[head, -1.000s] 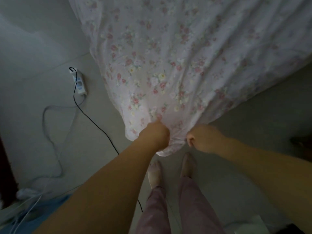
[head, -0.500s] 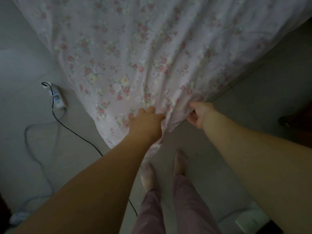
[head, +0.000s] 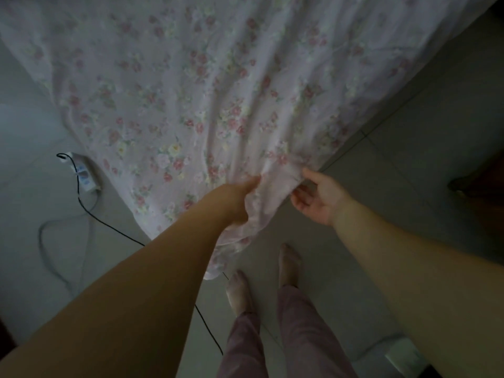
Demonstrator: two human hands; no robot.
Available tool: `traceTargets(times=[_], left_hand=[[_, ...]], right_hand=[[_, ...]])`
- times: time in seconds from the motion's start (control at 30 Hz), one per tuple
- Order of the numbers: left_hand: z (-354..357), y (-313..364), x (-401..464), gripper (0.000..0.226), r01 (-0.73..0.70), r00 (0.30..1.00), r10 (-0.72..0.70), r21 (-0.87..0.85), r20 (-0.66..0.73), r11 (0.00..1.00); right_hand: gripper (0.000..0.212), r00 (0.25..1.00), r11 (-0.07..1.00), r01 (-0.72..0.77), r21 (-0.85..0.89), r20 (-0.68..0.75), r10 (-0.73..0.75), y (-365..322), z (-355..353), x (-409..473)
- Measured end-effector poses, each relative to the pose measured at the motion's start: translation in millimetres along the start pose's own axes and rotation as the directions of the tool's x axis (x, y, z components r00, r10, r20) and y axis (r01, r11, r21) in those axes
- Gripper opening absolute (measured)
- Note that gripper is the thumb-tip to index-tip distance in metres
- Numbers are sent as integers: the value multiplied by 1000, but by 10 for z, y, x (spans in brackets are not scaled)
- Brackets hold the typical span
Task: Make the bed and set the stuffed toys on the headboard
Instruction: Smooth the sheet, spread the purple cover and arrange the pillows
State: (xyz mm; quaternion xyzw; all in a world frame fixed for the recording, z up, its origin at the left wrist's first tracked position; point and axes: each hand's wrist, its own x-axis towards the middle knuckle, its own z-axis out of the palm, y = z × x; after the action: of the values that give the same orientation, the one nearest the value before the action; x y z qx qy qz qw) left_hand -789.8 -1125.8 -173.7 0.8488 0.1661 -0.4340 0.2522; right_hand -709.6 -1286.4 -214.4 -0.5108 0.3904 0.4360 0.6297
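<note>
Floral sheet [head: 218, 91] hangs off the bed corner toward the floor; left hand [head: 240, 199] grips a bunched fold near its hem, right hand [head: 317, 199] is loose-fingered, palm up, touching the edge, likely to regrasp and spread it.

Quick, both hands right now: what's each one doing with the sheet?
Left hand: gripping the corner of the floral sheet.
Right hand: open, palm up, fingertips at the sheet's edge, not gripping it.
</note>
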Motion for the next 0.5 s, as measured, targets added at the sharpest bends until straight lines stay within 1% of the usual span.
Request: traceTargets(times=[0.07,0.1,0.17,0.23,0.3,0.37,0.4,0.43,0.47,0.5], left_hand=[[100,65,35,85,-27,993,13,117,116,993],[197,94,35,85,-23,988,-3,165,157,986],[382,134,39,86,18,981,-60,218,187,976],[489,122,19,81,40,980,-92,278,177,960],[480,113,1,70,19,977,-86,322,196,947],[365,138,25,54,-17,969,-63,323,238,946],[288,171,47,45,-18,971,-55,299,234,954],[203,207,69,35,15,982,-63,253,180,967],[124,246,87,29,67,992,-84,180,90,981],[58,275,110,26,117,993,-113,101,-47,988]], right_hand=[[19,1000,999,15,-31,-3,-16,1,10,26],[17,1000,998,25,-57,-15,-26,9,11,54],[12,999,995,35,-94,-34,-38,21,-15,94],[12,998,988,42,-146,-38,-48,31,-80,98],[16,993,976,74,-203,-70,-90,23,-228,118],[23,983,963,119,-243,-105,-148,-16,-400,130],[25,978,956,135,-262,-121,-171,-31,-459,139],[26,972,948,144,-284,-139,-190,-43,-497,157],[27,965,938,149,-313,-159,-206,-52,-502,161],[27,957,925,155,-347,-179,-228,-49,-487,165]])
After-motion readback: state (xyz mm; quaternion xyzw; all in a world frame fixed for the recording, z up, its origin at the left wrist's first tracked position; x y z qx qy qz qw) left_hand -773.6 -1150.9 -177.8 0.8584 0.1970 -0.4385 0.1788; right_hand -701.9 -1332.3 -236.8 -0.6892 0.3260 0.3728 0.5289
